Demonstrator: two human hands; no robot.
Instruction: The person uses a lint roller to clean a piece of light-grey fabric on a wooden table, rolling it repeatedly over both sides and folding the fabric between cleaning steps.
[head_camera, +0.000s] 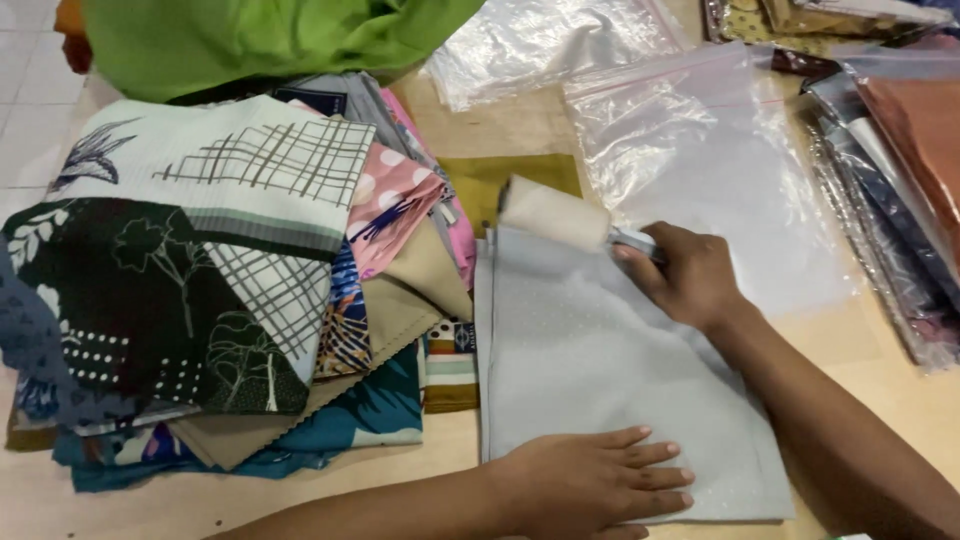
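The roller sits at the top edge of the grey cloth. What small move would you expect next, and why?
Probably a stroke toward the person, down the grey cloth. The right hand holds the lint roller at the cloth's far edge, so nearly the whole piece lies below it, and the left hand presses the near edge flat, which should keep the cloth from sliding.

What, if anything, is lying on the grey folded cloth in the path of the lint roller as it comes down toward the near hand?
Nothing visible. The right hand holds the lint roller at the far edge of the grey folded cloth. The cloth's surface is bare down to the left hand, which presses flat on its near edge.
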